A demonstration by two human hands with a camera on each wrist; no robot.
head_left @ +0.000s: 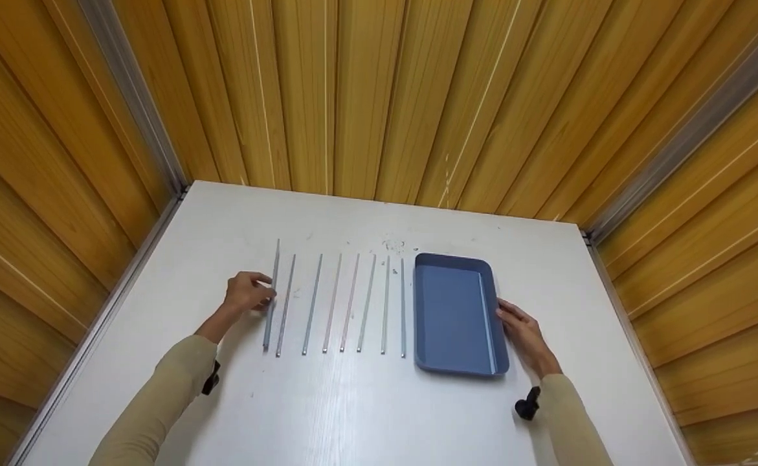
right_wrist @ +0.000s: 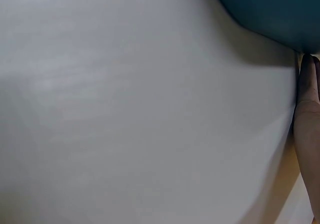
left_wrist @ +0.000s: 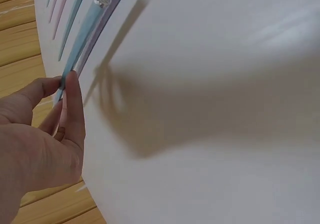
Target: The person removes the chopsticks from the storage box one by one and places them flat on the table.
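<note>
My left hand (head_left: 249, 292) pinches a slim light-blue stick (left_wrist: 86, 32) between thumb and fingers. This stick is chopstick-like, with a sparkling, crystal-like end, and casts a shadow on the table in the left wrist view. Just to its right lies a purple stick (head_left: 286, 304). More pastel sticks, among them a pink stick (head_left: 350, 304) and a pale blue stick (head_left: 403, 307), lie spaced out in a row. My right hand (head_left: 526, 333) has its extended fingers against the right wall of a blue rectangular tray (head_left: 463, 374). Along that side inside the tray lies a light stick (head_left: 487, 323).
The white table (head_left: 340, 414) has dark specks (head_left: 393, 244) behind the row of sticks. Yellow wood-patterned walls (head_left: 372, 97) rise at the back and both sides, with grey metal posts (head_left: 136, 90) at the corners.
</note>
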